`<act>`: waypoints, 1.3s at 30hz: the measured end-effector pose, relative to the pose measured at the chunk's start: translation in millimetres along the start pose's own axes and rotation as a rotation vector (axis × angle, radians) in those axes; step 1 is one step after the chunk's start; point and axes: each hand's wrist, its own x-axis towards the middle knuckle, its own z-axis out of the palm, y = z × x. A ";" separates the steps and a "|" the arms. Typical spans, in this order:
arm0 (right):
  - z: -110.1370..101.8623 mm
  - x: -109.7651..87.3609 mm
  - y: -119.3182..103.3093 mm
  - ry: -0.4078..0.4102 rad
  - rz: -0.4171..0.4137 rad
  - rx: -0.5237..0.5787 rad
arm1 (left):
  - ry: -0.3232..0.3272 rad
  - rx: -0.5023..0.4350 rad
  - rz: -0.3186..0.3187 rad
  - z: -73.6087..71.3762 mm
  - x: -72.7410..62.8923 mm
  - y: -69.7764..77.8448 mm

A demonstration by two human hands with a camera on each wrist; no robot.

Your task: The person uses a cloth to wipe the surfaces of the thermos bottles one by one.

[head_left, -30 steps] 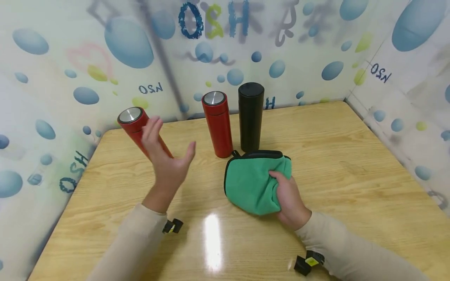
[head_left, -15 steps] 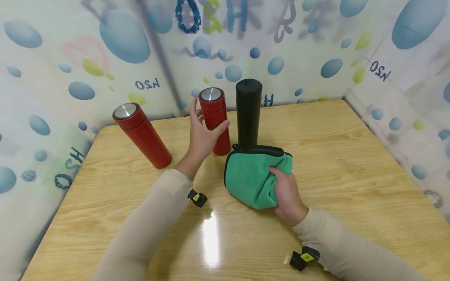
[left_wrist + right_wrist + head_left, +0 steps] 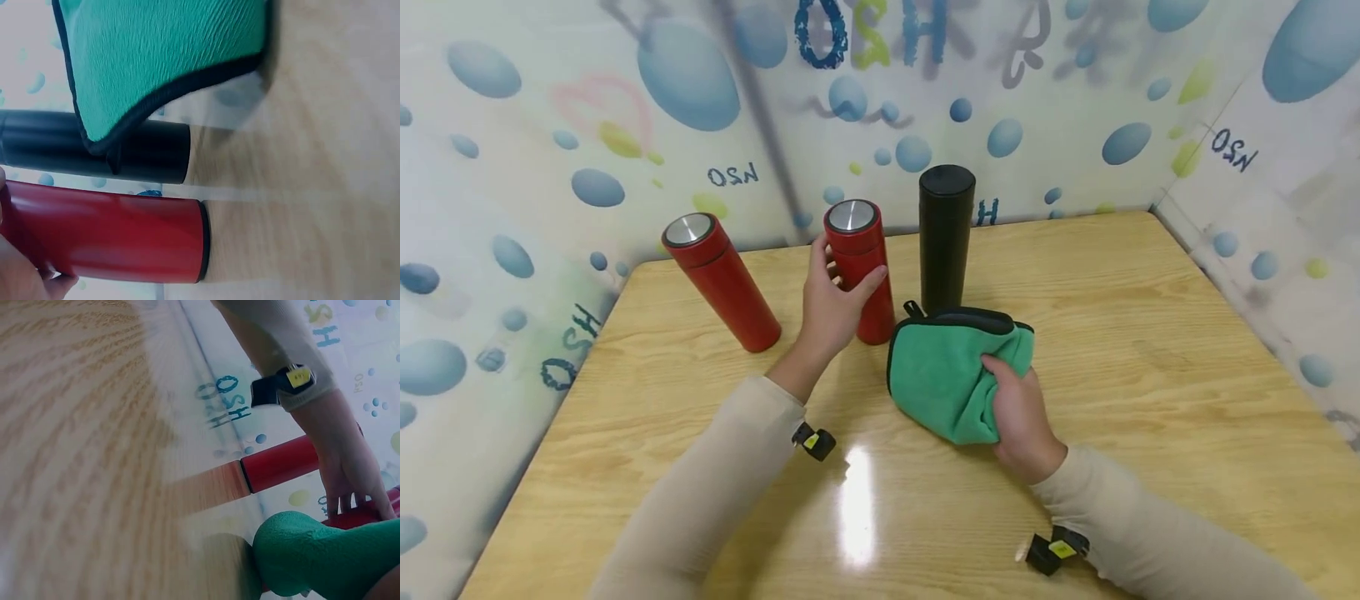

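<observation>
My left hand grips the upper body of a red thermos flask with a silver-topped lid, thumb on the near side and fingers round the left. In my right hand is a folded green towel with black edging, pinched at its right side with the thumb on top. The towel overlaps the foot of a black thermos flask that stands behind it. Farther left stands a second red thermos flask. The left wrist view shows the gripped flask's dark-rimmed base.
Everything is on a light wooden table. A wall with blue dots and lettering rises behind the far edge, and another wall runs along the right side.
My left hand went from beside the left red flask to the middle one and now grips it. That flask has shifted slightly left and nearer. My right hand keeps holding the towel.
</observation>
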 end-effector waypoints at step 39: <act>55.1 -32.0 -1.0 -0.059 -0.208 -0.145 | -0.139 0.125 0.254 -13.9 -100.0 3.1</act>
